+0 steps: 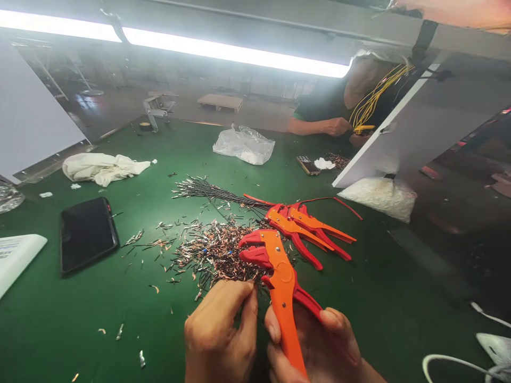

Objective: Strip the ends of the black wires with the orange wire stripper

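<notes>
My right hand [319,340] is wrapped around the handles of an orange and red wire stripper [281,266], its red jaws pointing up and to the left. Close beside the tool, my left hand [223,324] is closed in a pinch; whatever lies between the fingertips is too small to make out. Just beyond both hands spreads a heap of short wire scraps [215,247], black with bare copper bits. Behind it lies a bundle of black wires [211,190] with metal ends. Two more wire strippers [307,226] rest on the right end of that bundle.
A black phone [88,234] and a white cloth [101,169] lie on the green table [151,324] at left. A clear plastic bag [244,144] sits farther back. Across the table, a person's hand [337,126] is near yellow wires [371,101]. A white panel [403,111] stands at right.
</notes>
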{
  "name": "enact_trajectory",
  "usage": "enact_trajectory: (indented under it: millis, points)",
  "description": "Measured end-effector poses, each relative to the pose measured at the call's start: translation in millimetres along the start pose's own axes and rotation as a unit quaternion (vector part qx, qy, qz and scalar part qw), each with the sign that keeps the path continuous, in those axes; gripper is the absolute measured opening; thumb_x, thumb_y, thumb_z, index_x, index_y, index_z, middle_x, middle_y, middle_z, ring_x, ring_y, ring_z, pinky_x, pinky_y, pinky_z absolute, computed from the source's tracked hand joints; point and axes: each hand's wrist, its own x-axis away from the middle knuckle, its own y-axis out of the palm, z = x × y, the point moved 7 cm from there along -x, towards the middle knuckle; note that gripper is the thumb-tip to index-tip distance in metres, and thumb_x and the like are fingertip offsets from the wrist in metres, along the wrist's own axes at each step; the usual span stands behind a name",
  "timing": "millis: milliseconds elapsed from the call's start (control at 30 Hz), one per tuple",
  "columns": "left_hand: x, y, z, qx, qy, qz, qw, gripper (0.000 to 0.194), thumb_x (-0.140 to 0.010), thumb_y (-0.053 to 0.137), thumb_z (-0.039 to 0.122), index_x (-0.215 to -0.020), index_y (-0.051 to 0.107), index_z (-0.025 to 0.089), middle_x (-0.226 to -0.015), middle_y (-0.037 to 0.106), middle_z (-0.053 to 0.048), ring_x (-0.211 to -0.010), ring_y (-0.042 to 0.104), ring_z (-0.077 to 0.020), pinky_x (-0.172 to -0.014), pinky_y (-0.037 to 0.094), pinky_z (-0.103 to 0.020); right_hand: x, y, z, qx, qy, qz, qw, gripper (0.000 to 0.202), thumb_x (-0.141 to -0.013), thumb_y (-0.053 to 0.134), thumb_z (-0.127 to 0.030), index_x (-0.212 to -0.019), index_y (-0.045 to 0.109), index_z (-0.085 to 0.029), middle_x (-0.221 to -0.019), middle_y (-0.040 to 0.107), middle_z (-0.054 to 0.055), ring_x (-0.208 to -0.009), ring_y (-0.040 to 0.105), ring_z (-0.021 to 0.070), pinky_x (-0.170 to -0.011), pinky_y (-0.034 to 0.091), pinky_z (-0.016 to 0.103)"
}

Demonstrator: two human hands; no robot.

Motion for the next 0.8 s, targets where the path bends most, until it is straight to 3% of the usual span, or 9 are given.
enact_trajectory:
  millis: [100,267,333,567,800]
  points:
    - [1.7,4.5,-3.8,0.002,-0.017,-0.014,1.0,0.015,-0.087,0.057,0.008,-0.081,0.059,0.022,-0.067,0.059,0.005,-0.058,0.057,-0.0078,-0.055,0.045,-0.018,-0.5,2.8,-1.1,-0.013,-0.007,-0.009,1.0,0.062,-0.08,0.039,-0.056,-0.113,0.058,-0.008,-0.066,0.053,0.002,-0.056,0.045,0.0126,-0.059,0.038,0.021]
    - [3.3,5.6,-3.3,0.008,-0.008,-0.018,1.0,0.015,-0.087,0.056,0.008,-0.084,0.06,0.022,-0.069,0.062,0.005,-0.059,0.059,-0.0084,-0.056,0.046,-0.017,0.8,-0.3,1.8,-0.029,0.019,0.016,0.999,0.052,-0.067,0.046,-0.034,-0.107,0.058,-0.004,-0.07,0.057,0.006,-0.058,0.047,0.0133,-0.059,0.039,0.022]
    - [3.7,6.7,-3.4,0.009,-0.01,-0.029,0.999,0.015,-0.087,0.056,0.008,-0.084,0.061,0.022,-0.069,0.062,0.005,-0.06,0.06,-0.0086,-0.056,0.046,-0.017,0.3,-2.2,3.9,-0.018,0.024,0.019,0.999,0.049,-0.065,0.048,-0.031,-0.105,0.058,-0.005,-0.068,0.056,0.005,-0.057,0.048,0.0137,-0.059,0.039,0.023]
    - [4.2,11.1,-6.3,0.002,-0.026,-0.05,0.998,0.013,-0.088,0.057,0.011,-0.085,0.063,0.022,-0.069,0.066,0.004,-0.06,0.064,-0.0097,-0.056,0.049,-0.017,-3.0,1.5,1.4,0.003,-0.014,0.038,0.999,0.032,-0.083,0.045,-0.038,-0.1,0.057,-0.013,-0.058,0.046,-0.004,-0.045,0.032,0.009,-0.05,0.03,0.02]
    - [6.3,14.9,-8.2,-0.009,-0.056,-0.055,0.997,0.01,-0.089,0.058,0.017,-0.085,0.065,0.023,-0.068,0.069,0.005,-0.057,0.065,-0.01,-0.053,0.049,-0.017,3.9,-8.7,4.7,0.057,0.012,0.083,0.995,0.023,-0.082,0.053,-0.038,-0.092,0.052,-0.017,-0.052,0.046,-0.008,-0.037,0.031,0.0059,-0.045,0.03,0.019]
